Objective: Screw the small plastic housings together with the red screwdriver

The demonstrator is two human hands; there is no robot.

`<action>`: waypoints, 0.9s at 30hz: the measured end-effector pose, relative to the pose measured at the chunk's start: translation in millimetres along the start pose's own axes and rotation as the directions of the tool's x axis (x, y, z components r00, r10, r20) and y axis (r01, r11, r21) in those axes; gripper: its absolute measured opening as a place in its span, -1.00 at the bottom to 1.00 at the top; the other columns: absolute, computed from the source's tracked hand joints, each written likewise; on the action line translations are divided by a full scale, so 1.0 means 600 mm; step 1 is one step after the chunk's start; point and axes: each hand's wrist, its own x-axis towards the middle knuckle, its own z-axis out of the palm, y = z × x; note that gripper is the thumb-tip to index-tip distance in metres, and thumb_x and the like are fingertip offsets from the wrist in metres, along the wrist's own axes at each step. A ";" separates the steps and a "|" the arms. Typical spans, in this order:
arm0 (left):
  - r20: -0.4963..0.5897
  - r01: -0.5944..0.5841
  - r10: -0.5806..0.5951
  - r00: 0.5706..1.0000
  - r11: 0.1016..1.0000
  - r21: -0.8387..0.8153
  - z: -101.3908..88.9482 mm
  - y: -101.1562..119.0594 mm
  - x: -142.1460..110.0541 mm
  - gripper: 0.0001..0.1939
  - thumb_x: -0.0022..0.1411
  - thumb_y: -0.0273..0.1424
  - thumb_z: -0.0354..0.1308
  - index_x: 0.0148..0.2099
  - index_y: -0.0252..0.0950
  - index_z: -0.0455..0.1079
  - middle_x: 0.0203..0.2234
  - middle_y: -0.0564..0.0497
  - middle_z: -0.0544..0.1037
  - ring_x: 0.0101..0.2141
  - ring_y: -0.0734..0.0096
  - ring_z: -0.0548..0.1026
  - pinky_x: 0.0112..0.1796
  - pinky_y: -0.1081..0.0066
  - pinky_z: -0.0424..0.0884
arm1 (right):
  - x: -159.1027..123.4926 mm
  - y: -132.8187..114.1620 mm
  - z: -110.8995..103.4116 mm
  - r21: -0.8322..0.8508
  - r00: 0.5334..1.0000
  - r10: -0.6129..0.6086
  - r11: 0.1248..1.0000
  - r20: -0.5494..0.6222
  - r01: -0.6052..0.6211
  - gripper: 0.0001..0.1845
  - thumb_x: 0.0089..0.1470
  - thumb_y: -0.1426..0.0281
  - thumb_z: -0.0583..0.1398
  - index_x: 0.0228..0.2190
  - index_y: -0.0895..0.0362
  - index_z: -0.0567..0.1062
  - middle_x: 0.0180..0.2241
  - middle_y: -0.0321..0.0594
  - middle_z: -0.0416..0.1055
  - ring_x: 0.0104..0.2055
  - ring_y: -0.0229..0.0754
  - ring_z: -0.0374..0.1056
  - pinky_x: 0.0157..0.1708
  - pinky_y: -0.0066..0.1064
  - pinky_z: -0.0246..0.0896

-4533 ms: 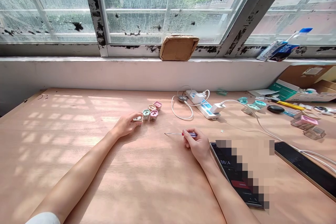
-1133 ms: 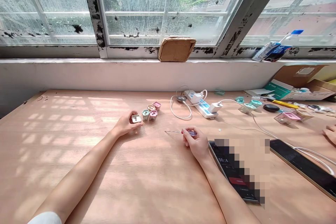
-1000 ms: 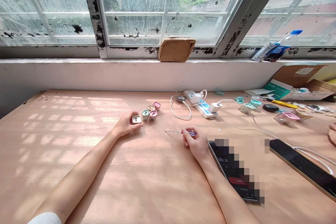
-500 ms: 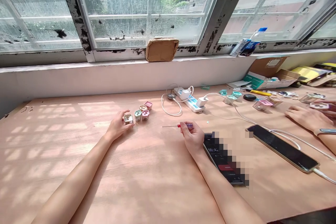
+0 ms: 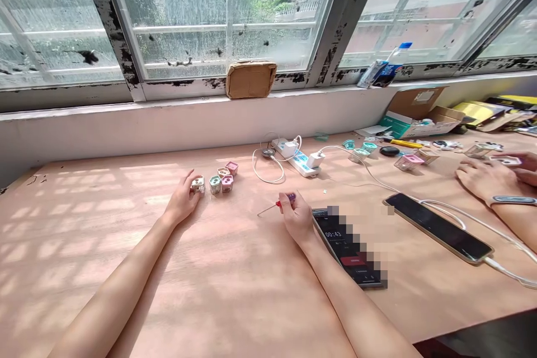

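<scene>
My left hand (image 5: 181, 201) rests on the table with its thumb and fingers around a small see-through container with a cream, angular top (image 5: 198, 183). Just right of it stand similar containers: one with a green top (image 5: 215, 183), a pink one (image 5: 227, 183), a cream-brown one (image 5: 223, 172) and another pink one (image 5: 231, 167). A slim screwdriver (image 5: 278, 203) with a red and purple handle is gripped in my right hand (image 5: 297, 217). Its thin shaft points left and a little toward me, its tip apart from the containers.
A phone showing a timer (image 5: 350, 251) lies by my right forearm. Farther right are a black phone on a cable (image 5: 438, 227) and another person's hands (image 5: 478, 182) at a pink-topped piece. A power strip (image 5: 296, 158) and an open box (image 5: 419, 120) stand toward the window.
The screwdriver's shaft has swung from nearly level to tip-down. My left hand and the cream-topped container have shifted slightly left of the group, and the index finger is more raised. The view has turned slightly.
</scene>
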 end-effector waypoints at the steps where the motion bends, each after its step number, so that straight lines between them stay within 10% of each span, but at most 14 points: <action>1: 0.002 -0.002 0.002 1.000 1.000 0.014 0.000 0.000 0.000 -0.55 0.27 -0.41 0.11 0.21 -0.16 0.26 0.37 -0.13 0.14 -0.03 0.20 0.54 0.00 0.16 0.53 | 0.000 0.001 0.000 0.015 1.000 0.005 1.000 0.005 -0.005 -0.44 0.17 -0.17 0.09 -0.44 0.07 0.38 -0.65 -0.32 0.36 -0.58 -0.18 0.35 -0.51 -0.39 0.21; 27: 0.030 -0.039 0.036 0.999 0.993 0.110 -0.002 0.007 -0.003 -0.52 0.25 -0.34 0.12 0.21 -0.19 0.26 0.33 -0.16 0.20 0.16 0.04 0.42 0.05 0.13 0.48 | -0.031 -0.007 0.059 0.375 0.948 0.168 0.888 0.270 -0.264 -0.45 0.08 -0.14 0.23 -0.42 0.12 0.40 -0.62 -0.33 0.37 -0.68 -0.32 0.17 -0.68 -0.46 0.03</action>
